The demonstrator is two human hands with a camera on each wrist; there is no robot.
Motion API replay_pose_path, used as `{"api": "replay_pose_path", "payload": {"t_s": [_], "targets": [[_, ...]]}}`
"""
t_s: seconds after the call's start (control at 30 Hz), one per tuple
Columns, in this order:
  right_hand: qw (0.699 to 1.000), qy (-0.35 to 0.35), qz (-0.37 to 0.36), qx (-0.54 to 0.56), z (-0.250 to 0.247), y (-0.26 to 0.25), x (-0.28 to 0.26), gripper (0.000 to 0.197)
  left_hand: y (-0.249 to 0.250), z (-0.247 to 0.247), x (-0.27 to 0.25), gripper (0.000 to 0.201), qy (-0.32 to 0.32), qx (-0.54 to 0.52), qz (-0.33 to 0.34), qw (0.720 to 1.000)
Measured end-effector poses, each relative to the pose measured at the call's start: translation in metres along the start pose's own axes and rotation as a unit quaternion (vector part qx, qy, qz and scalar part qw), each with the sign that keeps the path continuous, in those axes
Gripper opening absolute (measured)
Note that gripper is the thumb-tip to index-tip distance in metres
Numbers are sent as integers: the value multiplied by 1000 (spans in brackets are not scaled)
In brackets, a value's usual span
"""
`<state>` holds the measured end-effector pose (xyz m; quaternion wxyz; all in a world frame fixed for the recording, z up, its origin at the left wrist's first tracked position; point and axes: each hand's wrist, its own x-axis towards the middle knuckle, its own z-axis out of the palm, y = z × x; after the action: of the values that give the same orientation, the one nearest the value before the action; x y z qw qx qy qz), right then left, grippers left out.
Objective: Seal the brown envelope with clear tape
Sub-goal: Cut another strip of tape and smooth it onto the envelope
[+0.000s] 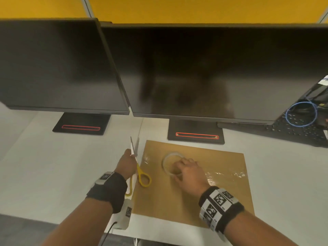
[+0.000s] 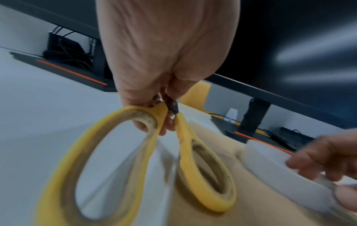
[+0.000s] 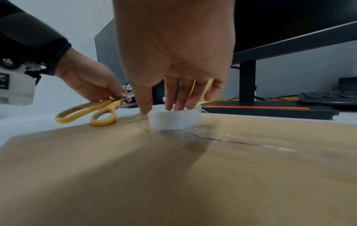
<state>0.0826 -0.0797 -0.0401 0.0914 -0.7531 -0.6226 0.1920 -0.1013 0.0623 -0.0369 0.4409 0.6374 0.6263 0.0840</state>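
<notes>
A brown envelope (image 1: 191, 197) lies flat on the white desk (image 1: 53, 166). A strip of clear tape (image 1: 225, 174) shines across it toward its right edge. The clear tape roll (image 1: 168, 163) stands on the envelope. My right hand (image 1: 177, 172) grips the roll, with the fingers (image 3: 179, 99) inside the ring and the thumb outside. My left hand (image 1: 131, 155) pinches yellow-handled scissors (image 1: 143, 176) near the pivot, at the envelope's left edge, blades pointing away. The handles (image 2: 135, 160) hang toward me, close together. The roll (image 3: 173, 117) and the envelope (image 3: 154, 175) fill the right wrist view.
Two dark monitors (image 1: 204, 71) stand behind, and their black bases (image 1: 195, 134) sit just beyond the envelope. A black keyboard (image 1: 292, 132) with a blue cable loop (image 1: 301, 114) lies at the far right. The desk's front edge (image 1: 159, 233) runs close below the envelope.
</notes>
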Motion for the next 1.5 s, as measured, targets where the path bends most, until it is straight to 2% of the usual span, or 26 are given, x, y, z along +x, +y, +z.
{"api": "replay_pose_path", "payload": {"t_s": [0.07, 0.17, 0.23, 0.3, 0.47, 0.7, 0.87, 0.97, 1.07, 1.17, 1.27, 1.4, 1.5], "targets": [[999, -10, -4, -32, 0, 1, 1, 37, -11, -9, 7, 9, 11, 17, -10, 1000], [998, -6, -11, -60, 2, -1, 0, 31, -25, -17, 15, 30, 11, 23, -22, 999], [999, 2, -16, -42, 5, -4, -2, 35, -30, -16, 16, 36, 7, 46, -13, 999], [999, 10, -19, -31, 6, -7, -3, 37, -29, -14, 15, 35, 18, 66, 1, 998], [998, 37, -17, -39, 9, -8, -3, 28, -27, -14, 16, 32, 60, 116, 17, 991], [996, 63, -6, -69, 14, -3, -6, 22, -35, -21, 19, 33, 63, 142, 18, 988], [993, 77, -20, -83, 12, -4, -5, 19, -39, -20, 17, 32, 72, 209, 22, 975], [993, 76, -49, -78, 13, -1, -8, 16, -34, -15, 10, 29, 98, 231, 30, 968], [988, 71, -107, -86, 14, -1, -15, 19, -25, -4, 1, 31, 116, 238, 100, 959], [979, 69, -170, -85, 17, -1, -23, 12, -17, 12, -8, 33, 72, 223, 172, 957], [973, 52, -206, -87, 24, 7, -35, 7, -11, 30, -20, 43, -9, 250, 229, 941], [971, 36, -221, -82, 26, 20, -50, 11, -4, 49, -32, 47, -63, 332, 225, 914], [973, 30, -222, -62, 25, 31, -61, 11, 1, 58, -36, 46, -77, 357, 203, 909]]}}
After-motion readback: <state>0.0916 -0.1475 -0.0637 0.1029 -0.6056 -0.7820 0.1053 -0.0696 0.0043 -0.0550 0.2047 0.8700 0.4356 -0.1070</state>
